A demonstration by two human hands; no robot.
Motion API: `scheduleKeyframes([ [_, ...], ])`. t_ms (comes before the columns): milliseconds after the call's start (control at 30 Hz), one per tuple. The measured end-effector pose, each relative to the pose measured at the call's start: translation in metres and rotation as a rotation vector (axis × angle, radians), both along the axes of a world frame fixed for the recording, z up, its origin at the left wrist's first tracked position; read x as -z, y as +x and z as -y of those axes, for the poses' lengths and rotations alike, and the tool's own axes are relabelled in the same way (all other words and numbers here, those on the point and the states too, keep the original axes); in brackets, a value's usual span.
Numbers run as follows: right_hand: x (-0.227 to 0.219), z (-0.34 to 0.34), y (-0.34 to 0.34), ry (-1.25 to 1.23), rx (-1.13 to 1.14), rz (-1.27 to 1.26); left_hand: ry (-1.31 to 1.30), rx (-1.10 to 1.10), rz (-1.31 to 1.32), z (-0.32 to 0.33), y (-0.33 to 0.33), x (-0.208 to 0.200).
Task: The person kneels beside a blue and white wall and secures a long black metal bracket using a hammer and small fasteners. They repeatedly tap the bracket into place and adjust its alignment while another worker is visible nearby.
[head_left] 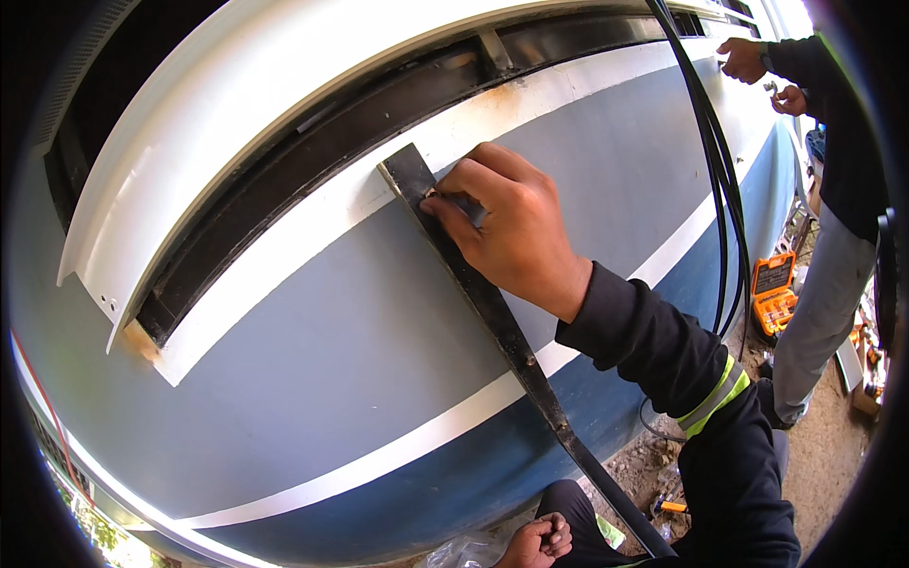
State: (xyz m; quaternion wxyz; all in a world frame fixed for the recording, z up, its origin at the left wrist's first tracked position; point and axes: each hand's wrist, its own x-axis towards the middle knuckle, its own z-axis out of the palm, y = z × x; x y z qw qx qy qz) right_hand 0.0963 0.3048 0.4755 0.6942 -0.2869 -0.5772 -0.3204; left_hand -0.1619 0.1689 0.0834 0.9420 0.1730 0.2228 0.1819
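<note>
My right hand point(511, 227) reaches up to the top end of a long black metal bar point(507, 331). Thumb and index finger are pinched at the bar's face around a small metal piece point(429, 195), mostly hidden by the fingertips. The bar slants across a grey, white and blue painted curved panel point(331, 331) and runs down to the lower edge by my leg. Low in the view, my left hand point(540, 542) is closed with curled fingers near my dark-trousered knee point(573, 506); whatever it may hold cannot be made out.
A curved white flap point(189, 123) juts out above a dark slot. Black cables point(710, 133) hang at the right. Beyond them a co-worker point(838, 170) stands with both hands raised to the panel. An orange tool case point(774, 289) lies open on the dirt ground.
</note>
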Motion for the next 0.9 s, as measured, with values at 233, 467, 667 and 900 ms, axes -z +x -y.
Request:
scheduleKeyframes([
  [233, 0.003, -0.007, 0.004, 0.099, -0.024, 0.052, 0.004, 0.011, -0.029, 0.000, -0.001, 0.000],
  [467, -0.002, 0.000, 0.010, 0.123, 0.026, 0.159, 0.023, 0.016, -0.012, -0.001, -0.001, 0.002],
  [667, -0.006, 0.010, 0.001, -0.129, -0.030, 0.012, 0.014, 0.024, -0.031, -0.002, 0.002, 0.007],
  [900, -0.005, 0.006, -0.007, -0.128, -0.098, -0.076, 0.024, 0.023, -0.011, -0.002, -0.001, 0.011],
])
